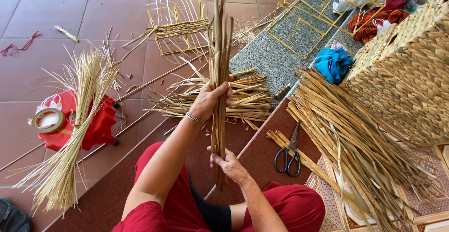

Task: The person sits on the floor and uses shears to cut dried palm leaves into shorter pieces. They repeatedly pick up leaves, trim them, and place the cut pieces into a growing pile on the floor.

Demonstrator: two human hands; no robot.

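Both hands grip one upright bundle of dried reed strips (219,73): the left hand (211,100) is closed around its middle, and the right hand (228,163) is closed around it lower down, above the person's red-trousered lap.

One pair of black-handled scissors (290,153) lies on the floor to the right, just beside a large heap of flat reed strips (346,143). One finished woven basket (407,73) stands at the far right. A second, smaller pile of strips (234,99) lies behind the hands. One sheaf of thin pale straws (75,134) leans across a red plastic stool (96,124), and one roll of tape (48,120) rests on that stool. Two yellow wire frames show: one partly woven (180,28), one bare (318,12). A blue cloth (333,64) lies near the basket.

Reddish-brown tiles (61,7) make up the floor, with a speckled grey stone step (271,57) running across it.
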